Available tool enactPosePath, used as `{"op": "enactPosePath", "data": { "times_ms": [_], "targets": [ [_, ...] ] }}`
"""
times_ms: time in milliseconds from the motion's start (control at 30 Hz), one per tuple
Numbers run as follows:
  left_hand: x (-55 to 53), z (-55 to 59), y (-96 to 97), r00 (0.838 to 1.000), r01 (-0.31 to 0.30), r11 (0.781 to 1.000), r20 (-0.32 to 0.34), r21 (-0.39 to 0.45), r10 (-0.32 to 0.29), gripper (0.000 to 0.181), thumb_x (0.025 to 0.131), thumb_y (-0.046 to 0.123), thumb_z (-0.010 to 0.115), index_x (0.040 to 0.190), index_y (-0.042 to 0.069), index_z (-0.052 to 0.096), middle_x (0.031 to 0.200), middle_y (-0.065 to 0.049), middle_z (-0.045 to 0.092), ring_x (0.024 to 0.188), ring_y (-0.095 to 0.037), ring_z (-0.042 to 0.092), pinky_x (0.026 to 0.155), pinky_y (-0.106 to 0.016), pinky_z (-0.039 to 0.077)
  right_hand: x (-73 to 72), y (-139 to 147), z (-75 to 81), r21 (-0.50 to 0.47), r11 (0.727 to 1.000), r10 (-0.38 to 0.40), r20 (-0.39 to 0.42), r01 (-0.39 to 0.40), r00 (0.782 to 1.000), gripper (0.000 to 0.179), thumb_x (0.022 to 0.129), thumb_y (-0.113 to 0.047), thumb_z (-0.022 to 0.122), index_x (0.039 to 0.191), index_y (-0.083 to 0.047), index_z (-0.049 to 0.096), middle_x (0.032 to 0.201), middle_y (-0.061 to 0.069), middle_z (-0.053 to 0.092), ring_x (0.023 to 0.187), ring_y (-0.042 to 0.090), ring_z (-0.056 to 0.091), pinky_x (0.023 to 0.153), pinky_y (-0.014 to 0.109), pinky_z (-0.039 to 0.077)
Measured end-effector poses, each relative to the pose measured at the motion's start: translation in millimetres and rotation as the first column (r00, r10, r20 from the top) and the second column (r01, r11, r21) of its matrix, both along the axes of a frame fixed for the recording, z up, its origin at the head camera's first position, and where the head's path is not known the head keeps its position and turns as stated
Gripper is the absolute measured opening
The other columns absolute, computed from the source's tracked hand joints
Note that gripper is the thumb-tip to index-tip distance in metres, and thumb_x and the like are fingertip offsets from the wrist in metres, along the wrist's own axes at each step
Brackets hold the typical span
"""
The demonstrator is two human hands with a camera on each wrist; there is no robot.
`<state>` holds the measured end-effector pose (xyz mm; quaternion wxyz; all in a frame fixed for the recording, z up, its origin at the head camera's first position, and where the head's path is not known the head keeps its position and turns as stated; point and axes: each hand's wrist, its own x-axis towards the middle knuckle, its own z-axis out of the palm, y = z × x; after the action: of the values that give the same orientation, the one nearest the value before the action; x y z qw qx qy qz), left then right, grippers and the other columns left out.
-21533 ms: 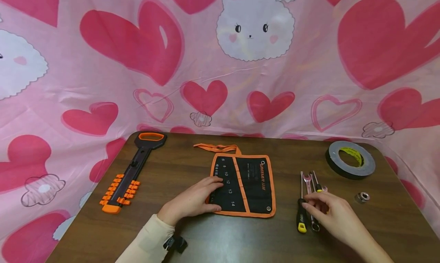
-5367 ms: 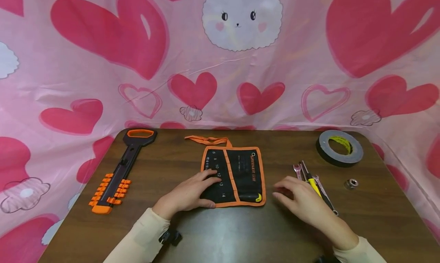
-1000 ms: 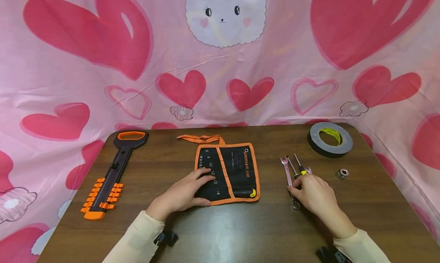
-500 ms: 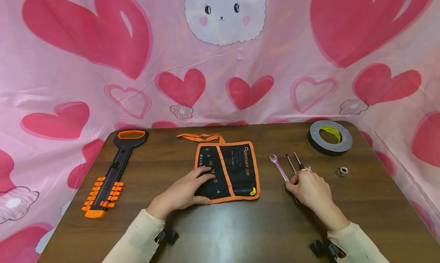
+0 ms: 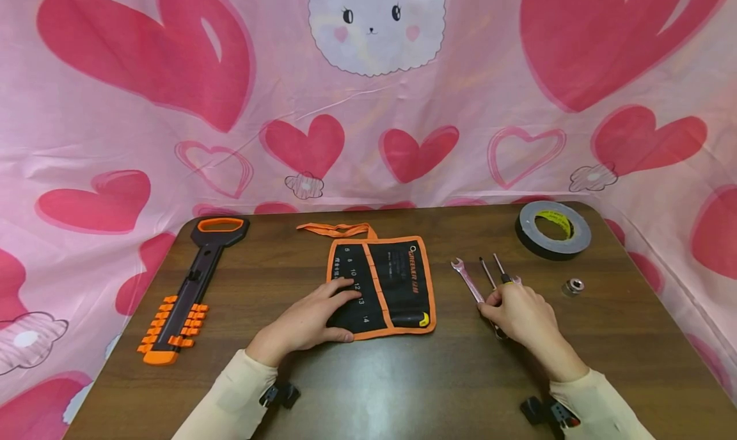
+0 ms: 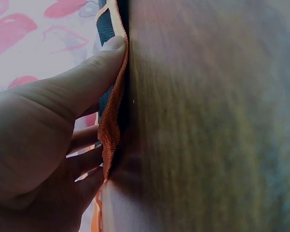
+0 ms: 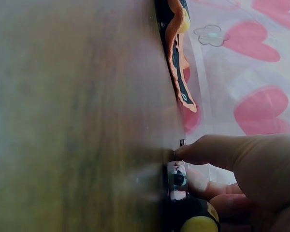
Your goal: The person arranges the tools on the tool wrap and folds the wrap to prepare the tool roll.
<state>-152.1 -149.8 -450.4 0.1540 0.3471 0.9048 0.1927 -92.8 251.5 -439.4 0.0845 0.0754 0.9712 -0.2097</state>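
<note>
A black tool pouch (image 5: pixel 405 286) with orange trim and printed sizes lies at mid-table. My left hand (image 5: pixel 308 318) rests on its left side, fingers spread over the numbers and thumb at the bottom edge. In the pouch's lower right corner shows a yellow handle end (image 5: pixel 425 319). To the right, my right hand (image 5: pixel 521 315) pinches a silver combination wrench (image 5: pixel 467 280) between thumb and fingers; its ring end (image 7: pixel 177 181) shows below the thumb in the right wrist view. Under this hand lie two screwdrivers, one with a black-yellow handle (image 7: pixel 200 220), and another wrench, mostly hidden.
A black rack (image 5: pixel 192 280) with orange clips lies at the left. At the back right is a roll of tape (image 5: pixel 553 230), with a small metal socket (image 5: pixel 572 287) in front of it. A pink heart-print cloth (image 5: pixel 368 94) hangs behind the table.
Over the last second the wrench's open jaw has swung left under my right hand. Earlier, a black-yellow screwdriver went from the tool pile into the pouch. My left hand stays put.
</note>
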Motion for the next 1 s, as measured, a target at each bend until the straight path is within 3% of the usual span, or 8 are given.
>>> {"op": "enactPosePath", "data": {
  "times_ms": [267,533,733,1000],
  "targets": [
    [2.2,-0.9,-1.9,1.0,-0.008,1.0,0.0,-0.009,0.008,0.077,0.093,0.046,0.084,0.159,0.021,0.053,0.171,-0.009,0.039,0.157,-0.035,0.042,0.121,-0.058,0.047,-2.5,-2.0,-0.6,-0.008,1.0,0.01,0.017,-0.01,1.0,0.014,0.089,-0.032,0.078,0.082,-0.02,0.076,0.076,0.002,0.067,0.069,0.022,0.06,0.055,0.038,0.042],
    [2.2,-0.7,-0.3,1.0,-0.005,1.0,0.007,-0.003,0.005,0.077,0.093,0.047,0.084,0.159,0.021,0.054,0.171,-0.008,0.039,0.158,-0.034,0.041,0.123,-0.057,0.045,1.2,0.5,-2.2,-0.033,0.997,0.073,-0.024,-0.074,0.997,0.015,0.095,-0.024,0.075,0.082,-0.017,0.075,0.075,0.001,0.065,0.068,0.019,0.056,0.057,0.036,0.041],
    [1.4,-0.3,0.8,1.0,-0.004,1.0,0.005,-0.003,0.004,0.077,0.093,0.046,0.084,0.159,0.021,0.054,0.172,-0.009,0.039,0.158,-0.033,0.04,0.124,-0.056,0.043,3.6,-0.1,1.5,-0.028,0.993,0.11,-0.112,-0.114,0.988,0.018,0.098,-0.025,0.074,0.083,-0.017,0.075,0.073,0.0,0.064,0.07,0.02,0.057,0.061,0.038,0.043],
    [1.1,1.7,2.1,1.0,-0.006,1.0,-0.005,-0.012,0.006,0.079,0.093,0.046,0.085,0.16,0.022,0.052,0.172,-0.008,0.038,0.159,-0.033,0.039,0.125,-0.056,0.042,2.6,-0.2,11.9,-0.069,0.991,0.096,-0.236,-0.115,0.967,0.014,0.1,-0.019,0.074,0.09,-0.009,0.076,0.075,0.0,0.059,0.069,0.017,0.05,0.064,0.035,0.037]
  ]
}}
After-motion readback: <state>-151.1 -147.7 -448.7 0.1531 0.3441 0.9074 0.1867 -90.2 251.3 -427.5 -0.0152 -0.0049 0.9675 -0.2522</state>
